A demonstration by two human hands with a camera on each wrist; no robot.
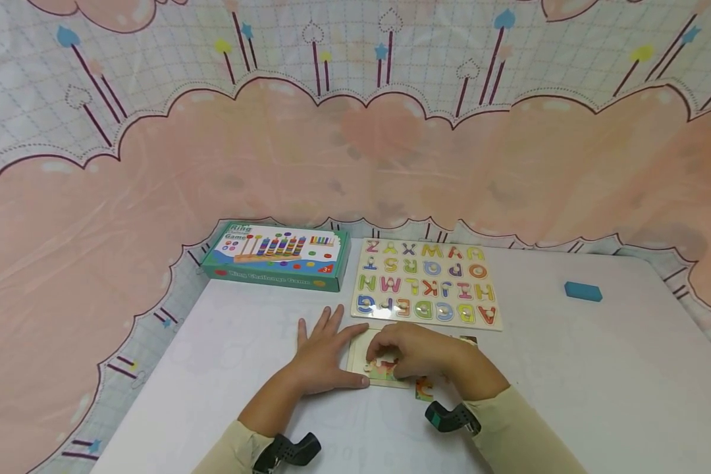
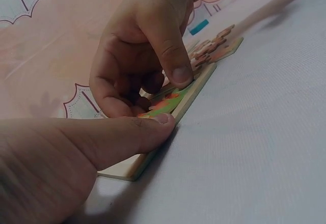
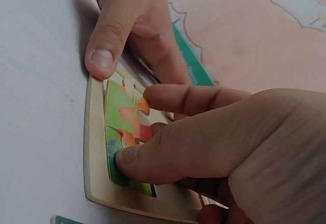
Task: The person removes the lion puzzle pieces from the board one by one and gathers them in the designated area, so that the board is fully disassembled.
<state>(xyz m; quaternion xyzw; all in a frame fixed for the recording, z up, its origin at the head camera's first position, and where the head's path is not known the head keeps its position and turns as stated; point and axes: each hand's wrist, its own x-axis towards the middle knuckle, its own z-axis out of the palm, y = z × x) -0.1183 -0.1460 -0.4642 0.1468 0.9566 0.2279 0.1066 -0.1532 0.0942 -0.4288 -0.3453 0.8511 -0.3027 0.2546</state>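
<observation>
A small wooden puzzle board [image 1: 358,349] lies flat on the white table, with picture pieces [image 3: 118,109] in its recess showing green and orange artwork. Spread over its left side, my left hand [image 1: 326,359] steadies it, the thumb on the near edge and a finger at the far edge. My right hand [image 1: 421,349] bends over the recess. Its thumb [image 3: 130,158] presses the green puzzle piece [image 3: 122,175] at the corner, while the index fingertip touches the pieces farther along. Loose puzzle pieces [image 1: 424,390] lie right of the board, partly hidden by my right hand and forearm.
Behind the puzzle board lies a larger alphabet board [image 1: 355,311] with colourful letters. A green ring game box [image 1: 275,260] stands at the back left. Toward the right on the table [image 1: 545,368] is a blue block [image 1: 583,291]. A patterned cloth hangs behind.
</observation>
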